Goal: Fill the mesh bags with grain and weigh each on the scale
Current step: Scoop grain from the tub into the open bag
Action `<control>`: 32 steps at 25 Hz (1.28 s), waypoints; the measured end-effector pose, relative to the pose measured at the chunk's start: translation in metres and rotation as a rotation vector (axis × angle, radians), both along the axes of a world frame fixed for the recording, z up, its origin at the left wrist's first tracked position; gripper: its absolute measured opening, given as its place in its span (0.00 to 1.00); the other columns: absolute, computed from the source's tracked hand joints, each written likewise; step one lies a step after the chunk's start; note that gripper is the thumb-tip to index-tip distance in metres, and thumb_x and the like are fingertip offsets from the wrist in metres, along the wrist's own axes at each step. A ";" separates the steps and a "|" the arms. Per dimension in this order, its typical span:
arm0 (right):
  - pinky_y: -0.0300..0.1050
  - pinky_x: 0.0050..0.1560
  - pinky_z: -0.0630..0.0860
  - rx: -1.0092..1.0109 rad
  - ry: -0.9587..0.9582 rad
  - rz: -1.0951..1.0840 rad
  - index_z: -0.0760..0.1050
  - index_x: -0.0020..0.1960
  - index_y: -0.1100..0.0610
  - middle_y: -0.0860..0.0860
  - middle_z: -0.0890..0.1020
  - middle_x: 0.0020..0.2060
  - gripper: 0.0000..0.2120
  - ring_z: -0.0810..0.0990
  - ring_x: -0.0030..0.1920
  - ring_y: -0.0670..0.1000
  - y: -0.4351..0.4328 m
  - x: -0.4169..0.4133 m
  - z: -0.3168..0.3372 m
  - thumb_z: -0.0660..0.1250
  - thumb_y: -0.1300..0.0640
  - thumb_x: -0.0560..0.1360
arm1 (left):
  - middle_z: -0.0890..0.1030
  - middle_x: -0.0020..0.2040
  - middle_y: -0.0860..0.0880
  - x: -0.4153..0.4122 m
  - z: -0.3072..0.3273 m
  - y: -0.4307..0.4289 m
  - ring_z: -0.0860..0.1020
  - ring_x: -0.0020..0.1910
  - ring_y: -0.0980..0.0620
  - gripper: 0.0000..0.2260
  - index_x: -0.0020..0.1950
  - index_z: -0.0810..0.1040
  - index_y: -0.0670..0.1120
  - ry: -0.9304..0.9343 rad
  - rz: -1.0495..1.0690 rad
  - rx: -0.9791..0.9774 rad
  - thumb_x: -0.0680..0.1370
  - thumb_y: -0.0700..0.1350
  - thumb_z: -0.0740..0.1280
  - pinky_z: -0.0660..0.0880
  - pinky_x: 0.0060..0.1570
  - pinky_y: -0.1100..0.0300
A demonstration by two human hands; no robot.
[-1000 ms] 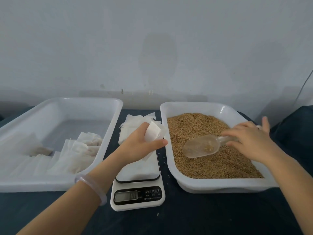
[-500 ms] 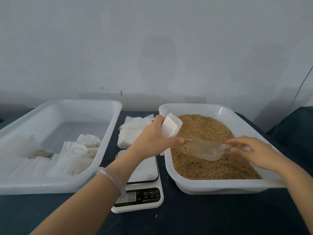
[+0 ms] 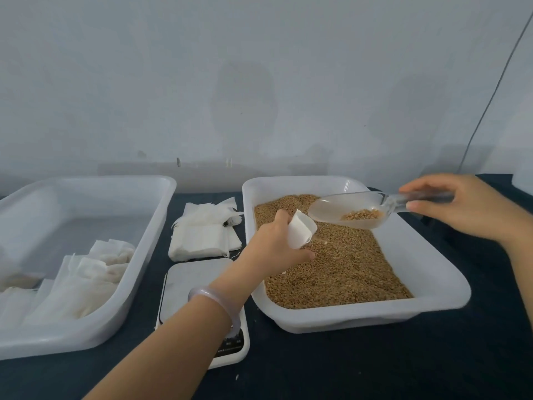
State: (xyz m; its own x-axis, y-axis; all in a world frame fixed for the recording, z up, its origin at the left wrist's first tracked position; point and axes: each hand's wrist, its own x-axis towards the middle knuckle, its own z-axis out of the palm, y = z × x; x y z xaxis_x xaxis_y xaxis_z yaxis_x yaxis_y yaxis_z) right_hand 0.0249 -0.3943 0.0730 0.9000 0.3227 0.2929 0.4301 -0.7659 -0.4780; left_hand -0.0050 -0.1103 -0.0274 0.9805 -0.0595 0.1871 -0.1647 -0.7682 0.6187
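My left hand [image 3: 274, 249] grips a small white mesh bag [image 3: 301, 230], its mouth held open over the brown grain [image 3: 346, 264] in the right white tray [image 3: 432, 281]. My right hand [image 3: 467, 206] holds the handle of a clear plastic scoop [image 3: 346, 209], lifted above the grain just right of the bag's mouth. A little grain lies in the scoop's bowl. The white digital scale [image 3: 196, 287] stands in front between the trays, its platform bare and its display hidden by my left forearm.
A stack of unfilled white bags [image 3: 202, 232] lies behind the scale. The left white tray [image 3: 138, 255] holds several filled bags [image 3: 86, 275]. A dark cloth [image 3: 375, 365] covers the table, and a pale wall rises close behind.
My right hand has lifted the scoop out of the grain and raised it beside the bag. My left hand has carried the bag from over the scale to above the grain tray.
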 end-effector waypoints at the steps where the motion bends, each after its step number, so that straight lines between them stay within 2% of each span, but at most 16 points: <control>1: 0.43 0.53 0.69 -0.044 -0.009 0.008 0.76 0.45 0.35 0.33 0.79 0.46 0.11 0.75 0.51 0.37 0.005 0.000 0.004 0.71 0.52 0.71 | 0.70 0.40 0.57 0.000 -0.001 -0.001 0.71 0.36 0.59 0.26 0.52 0.61 0.50 -0.002 0.003 -0.010 0.68 0.57 0.74 0.63 0.27 0.65; 3: 0.41 0.54 0.68 -0.137 -0.046 0.017 0.74 0.44 0.35 0.33 0.77 0.45 0.12 0.75 0.52 0.42 0.018 -0.002 0.011 0.71 0.52 0.71 | 0.72 0.42 0.55 -0.001 -0.003 -0.002 0.73 0.36 0.58 0.26 0.54 0.63 0.49 -0.006 0.003 -0.043 0.68 0.57 0.74 0.67 0.28 0.65; 4: 0.44 0.57 0.67 -0.190 -0.080 0.020 0.73 0.44 0.34 0.35 0.77 0.45 0.12 0.74 0.53 0.43 0.026 -0.003 0.014 0.71 0.52 0.71 | 0.74 0.44 0.54 -0.001 -0.004 -0.003 0.75 0.38 0.56 0.26 0.55 0.64 0.49 -0.009 0.006 -0.048 0.68 0.57 0.74 0.68 0.29 0.65; 6: 0.50 0.66 0.56 -0.318 -0.181 0.020 0.72 0.45 0.33 0.38 0.77 0.48 0.11 0.70 0.57 0.46 0.039 -0.003 0.020 0.70 0.48 0.71 | 0.75 0.46 0.53 -0.001 -0.003 -0.003 0.75 0.40 0.53 0.26 0.56 0.65 0.49 -0.018 0.020 -0.045 0.68 0.57 0.74 0.68 0.30 0.65; 8: 0.51 0.69 0.45 -0.394 -0.271 0.014 0.74 0.49 0.35 0.40 0.77 0.49 0.09 0.65 0.62 0.48 0.052 -0.002 0.024 0.69 0.47 0.71 | 0.73 0.46 0.53 -0.001 -0.003 -0.003 0.74 0.42 0.52 0.27 0.57 0.65 0.47 -0.020 0.031 -0.044 0.69 0.57 0.74 0.68 0.31 0.65; 11: 0.54 0.70 0.38 -0.419 -0.297 0.013 0.77 0.52 0.39 0.40 0.75 0.48 0.10 0.61 0.65 0.47 0.065 0.000 0.026 0.69 0.48 0.72 | 0.72 0.46 0.53 -0.002 -0.002 -0.003 0.73 0.43 0.52 0.28 0.58 0.65 0.45 -0.023 0.034 -0.032 0.69 0.57 0.74 0.66 0.31 0.65; 14: 0.58 0.70 0.43 -0.430 -0.269 0.010 0.76 0.53 0.38 0.40 0.75 0.50 0.10 0.60 0.65 0.47 0.068 0.000 0.025 0.68 0.48 0.73 | 0.73 0.47 0.53 -0.003 -0.003 -0.001 0.74 0.43 0.53 0.28 0.58 0.65 0.46 -0.029 0.053 -0.094 0.69 0.58 0.74 0.68 0.33 0.65; 16: 0.56 0.68 0.49 -0.425 -0.264 0.019 0.76 0.54 0.38 0.40 0.76 0.52 0.11 0.61 0.64 0.47 0.068 0.000 0.024 0.68 0.47 0.73 | 0.73 0.49 0.53 -0.004 -0.003 0.000 0.75 0.46 0.52 0.28 0.59 0.65 0.46 -0.025 0.071 -0.120 0.69 0.58 0.74 0.70 0.36 0.63; 18: 0.52 0.65 0.51 -0.420 -0.282 0.033 0.75 0.55 0.38 0.40 0.77 0.52 0.11 0.61 0.63 0.46 0.068 0.000 0.022 0.68 0.47 0.73 | 0.73 0.49 0.53 -0.004 -0.003 -0.001 0.74 0.46 0.53 0.29 0.61 0.65 0.46 -0.025 0.081 -0.134 0.69 0.57 0.74 0.69 0.34 0.66; 20: 0.50 0.62 0.52 -0.418 -0.296 0.040 0.75 0.55 0.37 0.39 0.76 0.52 0.12 0.62 0.62 0.46 0.069 0.000 0.021 0.68 0.47 0.72 | 0.74 0.51 0.53 -0.005 -0.001 -0.001 0.73 0.47 0.53 0.31 0.63 0.66 0.46 -0.017 0.084 -0.135 0.69 0.58 0.74 0.68 0.35 0.66; 23: 0.49 0.61 0.52 -0.428 -0.322 0.047 0.76 0.54 0.37 0.38 0.77 0.51 0.13 0.62 0.61 0.45 0.072 -0.001 0.021 0.70 0.46 0.70 | 0.75 0.52 0.52 -0.004 -0.001 -0.001 0.75 0.51 0.50 0.29 0.63 0.68 0.46 0.006 0.069 -0.075 0.69 0.59 0.73 0.70 0.43 0.60; 26: 0.49 0.61 0.52 -0.423 -0.352 0.062 0.76 0.52 0.37 0.38 0.76 0.50 0.12 0.62 0.60 0.45 0.070 -0.003 0.023 0.71 0.46 0.70 | 0.74 0.49 0.52 -0.006 0.000 -0.001 0.75 0.48 0.50 0.27 0.58 0.68 0.46 0.013 0.066 -0.087 0.69 0.59 0.73 0.73 0.42 0.57; 29: 0.47 0.60 0.50 -0.404 -0.422 0.060 0.77 0.51 0.38 0.38 0.75 0.48 0.12 0.62 0.60 0.45 0.066 -0.006 0.030 0.72 0.47 0.69 | 0.72 0.49 0.52 -0.008 0.001 -0.002 0.74 0.47 0.49 0.29 0.61 0.65 0.45 0.026 0.066 -0.075 0.70 0.60 0.72 0.74 0.45 0.54; 32: 0.46 0.60 0.50 -0.390 -0.474 0.083 0.77 0.50 0.38 0.37 0.75 0.47 0.12 0.61 0.59 0.44 0.068 -0.010 0.034 0.73 0.48 0.68 | 0.71 0.49 0.53 -0.008 0.001 -0.001 0.73 0.47 0.50 0.29 0.61 0.64 0.45 0.035 0.067 -0.069 0.70 0.61 0.71 0.72 0.43 0.56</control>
State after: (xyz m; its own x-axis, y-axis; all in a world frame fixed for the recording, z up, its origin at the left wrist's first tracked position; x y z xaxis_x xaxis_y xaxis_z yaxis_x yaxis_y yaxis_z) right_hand 0.0150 -0.3268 0.1074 0.6683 0.5499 0.5010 0.5929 -0.8005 0.0877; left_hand -0.0129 -0.1114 -0.0268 0.9879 0.0183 0.1542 -0.0917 -0.7324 0.6746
